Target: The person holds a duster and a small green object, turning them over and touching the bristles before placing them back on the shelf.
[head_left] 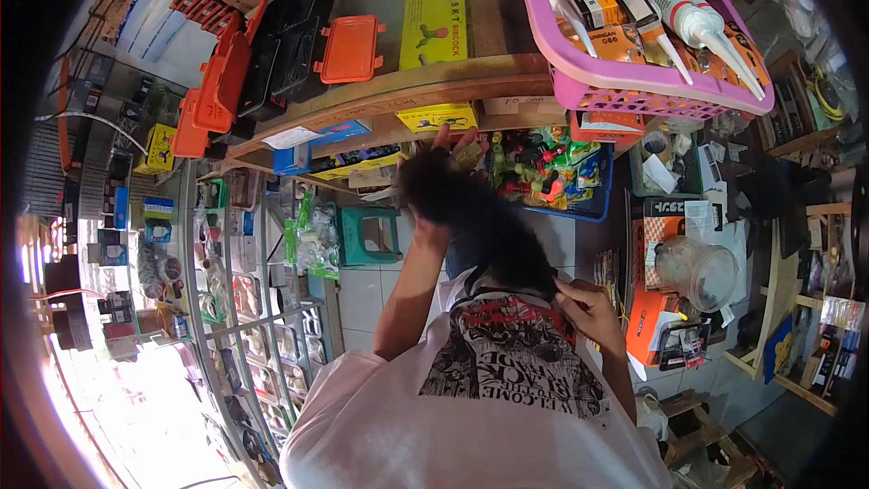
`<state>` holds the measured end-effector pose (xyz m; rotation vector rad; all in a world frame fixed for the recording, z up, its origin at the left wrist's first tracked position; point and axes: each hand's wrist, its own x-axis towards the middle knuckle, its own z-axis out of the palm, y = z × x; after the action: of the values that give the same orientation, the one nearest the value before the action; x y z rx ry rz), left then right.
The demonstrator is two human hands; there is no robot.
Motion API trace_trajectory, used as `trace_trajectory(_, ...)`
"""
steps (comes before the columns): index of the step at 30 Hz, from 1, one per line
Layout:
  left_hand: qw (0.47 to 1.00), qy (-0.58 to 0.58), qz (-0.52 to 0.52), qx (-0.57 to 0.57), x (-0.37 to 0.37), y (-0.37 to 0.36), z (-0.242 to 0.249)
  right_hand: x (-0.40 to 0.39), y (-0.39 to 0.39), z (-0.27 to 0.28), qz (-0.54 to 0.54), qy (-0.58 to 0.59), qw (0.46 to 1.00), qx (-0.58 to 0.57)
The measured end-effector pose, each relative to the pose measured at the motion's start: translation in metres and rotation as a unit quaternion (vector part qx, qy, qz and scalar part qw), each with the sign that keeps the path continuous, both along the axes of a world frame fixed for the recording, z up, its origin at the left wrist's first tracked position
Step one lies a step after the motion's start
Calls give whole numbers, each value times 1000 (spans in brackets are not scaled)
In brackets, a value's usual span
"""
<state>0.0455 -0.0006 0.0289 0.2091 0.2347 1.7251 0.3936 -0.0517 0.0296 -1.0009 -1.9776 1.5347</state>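
Note:
A long, black, fluffy thing (493, 217), shaped like a duster, stretches up from my chest toward the shelf edge, its far end blurred. My right hand (587, 306) is closed at its near end, in front of my white printed shirt (516, 353). My left hand (446, 147) reaches to the shelf, with fingers spread beside a yellow box (437, 118). The far end of the black thing covers most of the left palm and wrist. Close to that hand, a blue bin (588, 208) holds colourful packaged pieces.
A pink basket (625, 77) with tubes and boxes overhangs the wooden shelf (380, 95) at upper right. Orange and black cases (226, 77) stand upper left. A green stool (369, 235) is below. Metal racks (272, 335) line the left; a clear tub (697, 272) stands right.

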Motion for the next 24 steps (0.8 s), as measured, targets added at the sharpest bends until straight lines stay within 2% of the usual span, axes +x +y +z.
trace_trajectory(1,998,30,-19,48,0,0,-3,-2,0,1,-17,4,1000,-2)
trace_trajectory(2,998,50,-13,39,-2,0,-9,-4,0,1,-35,8,999,-4)
trace_trajectory(5,992,-57,42,-103,1,-4,9,-4,-7,-2,-65,11,997,-43)
trace_trajectory(6,990,-85,51,-100,4,-3,15,-4,-7,-3,-68,10,996,-60)
trace_trajectory(9,992,55,-21,110,1,-1,-2,1,4,4,11,0,1000,17)
trace_trajectory(10,996,57,-5,73,1,-1,-5,0,4,3,-17,3,1000,3)
trace_trajectory(12,999,-15,18,-23,3,-8,4,-2,2,-1,-76,9,997,-27)
trace_trajectory(14,991,-72,56,-99,6,-8,9,2,2,0,-42,-3,999,-34)
trace_trajectory(17,996,40,-18,81,3,-3,-5,3,5,5,-36,-29,999,-21)
trace_trajectory(19,999,38,23,-23,3,-5,5,0,7,4,-61,-26,998,-10)
trace_trajectory(21,995,-80,25,-53,2,-5,6,-6,2,-1,-94,-2,996,-8)
trace_trajectory(24,998,60,13,20,4,-2,0,0,11,8,3,-33,999,-3)
